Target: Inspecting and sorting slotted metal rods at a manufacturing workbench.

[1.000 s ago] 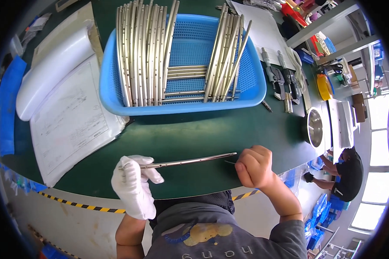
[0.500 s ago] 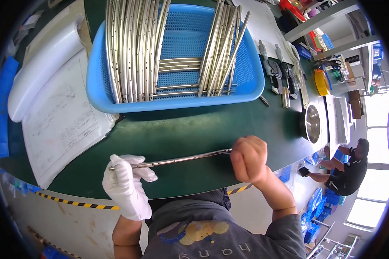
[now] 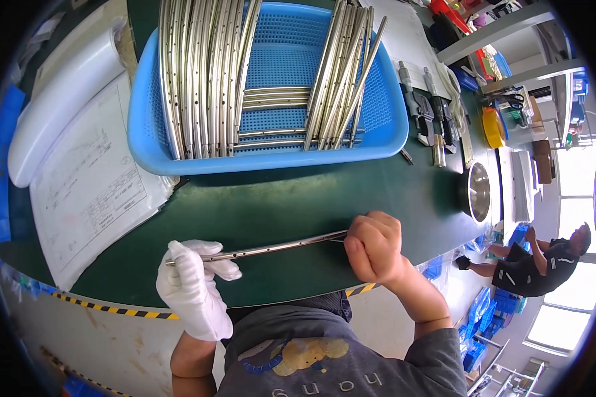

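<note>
Head cam: gloved left hand (image 3: 193,289) pinches one end of the strip (image 3: 271,247), bare right hand (image 3: 372,247) fists the other, keeping it level just above the table (image 3: 278,205), near the basket (image 3: 271,149).

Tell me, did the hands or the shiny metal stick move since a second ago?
Barely. The left hand in its white glove and the bare right hand still hold the thin metal strip by its ends over the green table; nothing was picked up or let go. The blue basket of strips stayed put.
</note>
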`<act>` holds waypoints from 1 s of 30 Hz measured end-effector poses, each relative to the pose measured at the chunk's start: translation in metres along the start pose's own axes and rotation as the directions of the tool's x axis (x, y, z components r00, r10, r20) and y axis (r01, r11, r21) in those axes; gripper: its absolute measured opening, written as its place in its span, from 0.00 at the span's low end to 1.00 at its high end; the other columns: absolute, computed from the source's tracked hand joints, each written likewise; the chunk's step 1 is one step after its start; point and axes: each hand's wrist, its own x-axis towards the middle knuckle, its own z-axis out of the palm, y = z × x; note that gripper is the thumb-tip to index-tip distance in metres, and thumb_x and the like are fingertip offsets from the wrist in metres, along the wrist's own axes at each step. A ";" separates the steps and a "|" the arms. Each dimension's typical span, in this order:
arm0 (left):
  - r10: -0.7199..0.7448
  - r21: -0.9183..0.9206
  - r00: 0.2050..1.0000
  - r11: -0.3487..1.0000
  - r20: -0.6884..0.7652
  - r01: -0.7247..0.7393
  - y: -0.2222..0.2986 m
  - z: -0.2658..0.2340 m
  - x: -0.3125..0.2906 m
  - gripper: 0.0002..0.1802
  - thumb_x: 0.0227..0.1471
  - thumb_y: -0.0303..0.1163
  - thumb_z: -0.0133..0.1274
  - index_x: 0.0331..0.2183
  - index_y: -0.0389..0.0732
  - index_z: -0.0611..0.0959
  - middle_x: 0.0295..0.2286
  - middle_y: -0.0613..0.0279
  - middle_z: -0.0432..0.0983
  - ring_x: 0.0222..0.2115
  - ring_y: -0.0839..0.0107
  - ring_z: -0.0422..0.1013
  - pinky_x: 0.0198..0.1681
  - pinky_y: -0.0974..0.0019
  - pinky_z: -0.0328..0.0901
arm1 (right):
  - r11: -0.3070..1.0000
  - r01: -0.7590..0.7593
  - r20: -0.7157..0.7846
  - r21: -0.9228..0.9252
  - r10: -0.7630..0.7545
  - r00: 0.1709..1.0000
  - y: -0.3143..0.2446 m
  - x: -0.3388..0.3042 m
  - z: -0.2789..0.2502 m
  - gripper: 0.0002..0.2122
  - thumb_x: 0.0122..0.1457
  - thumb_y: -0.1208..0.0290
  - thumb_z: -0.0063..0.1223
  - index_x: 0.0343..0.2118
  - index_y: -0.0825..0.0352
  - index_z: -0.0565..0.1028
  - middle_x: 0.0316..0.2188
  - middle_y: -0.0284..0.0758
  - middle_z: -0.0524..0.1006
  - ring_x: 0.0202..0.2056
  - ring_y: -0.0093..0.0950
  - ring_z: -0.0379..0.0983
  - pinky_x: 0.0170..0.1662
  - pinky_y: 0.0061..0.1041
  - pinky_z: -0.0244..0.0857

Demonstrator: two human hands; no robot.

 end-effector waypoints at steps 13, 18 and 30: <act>-0.004 0.002 1.000 1.000 0.014 0.004 0.001 0.000 0.000 0.21 0.57 0.41 0.37 0.25 0.32 0.72 0.14 0.57 0.71 0.12 0.73 0.66 0.20 0.72 0.64 | 0.978 0.067 0.089 -0.197 -0.050 0.995 -0.012 0.011 -0.005 0.11 0.36 0.77 0.54 0.14 0.64 0.60 0.12 0.32 0.62 0.10 0.30 0.57 0.14 0.27 0.49; 0.000 0.014 1.000 1.000 0.014 0.000 0.002 0.001 0.000 0.20 0.57 0.41 0.37 0.25 0.33 0.72 0.14 0.57 0.71 0.12 0.73 0.66 0.20 0.73 0.64 | 0.988 0.035 0.124 -0.148 -0.017 0.992 -0.014 0.013 -0.007 0.11 0.37 0.78 0.54 0.14 0.65 0.60 0.13 0.34 0.64 0.11 0.32 0.58 0.14 0.28 0.50; -0.005 0.018 0.998 1.000 0.057 0.004 0.000 -0.001 -0.001 0.20 0.57 0.39 0.37 0.25 0.32 0.73 0.16 0.58 0.72 0.14 0.75 0.67 0.22 0.76 0.62 | 0.999 -0.025 0.055 -0.038 0.028 0.998 -0.022 0.022 0.005 0.07 0.42 0.79 0.51 0.15 0.66 0.64 0.12 0.33 0.64 0.10 0.32 0.56 0.14 0.28 0.51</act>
